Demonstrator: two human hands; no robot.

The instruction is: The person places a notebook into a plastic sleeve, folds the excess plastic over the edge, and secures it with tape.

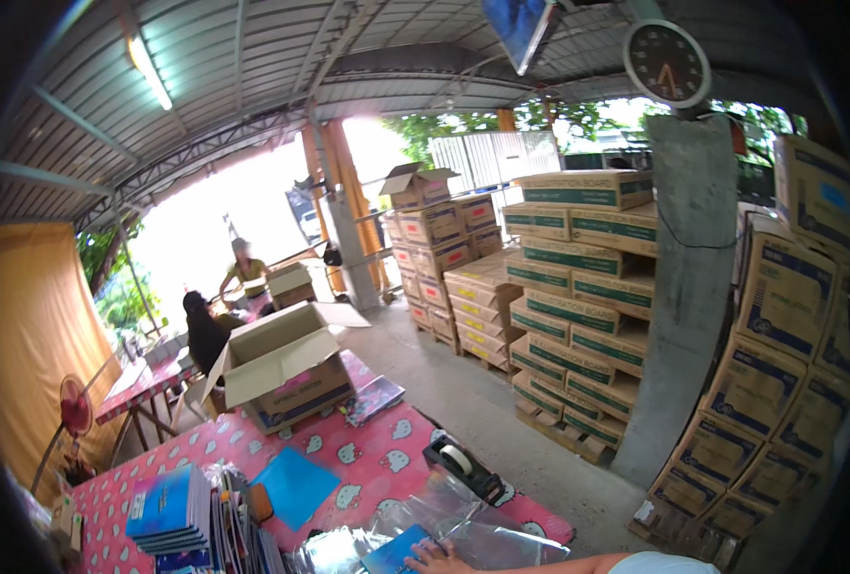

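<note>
At the lower edge, a right hand [436, 558] is laid flat, fingers [423, 549] spread wide, on a blue booklet [393, 553] inside a clear plastic bag [463, 524]; nothing is gripped. The left hand is not seen. The bag is spread on the pink-covered table [368, 457], near a tape dispenser [463, 468]. A stack of blue booklets [169, 512] is seen to the left, an open cardboard box [286, 368] farther back. Beyond, stacked cartons [578, 306] are seen on the floor, and two people [224, 306] are seated.

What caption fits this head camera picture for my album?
A hand rests on clear plastic bags on a pink table, beside stacked boxes.
</note>
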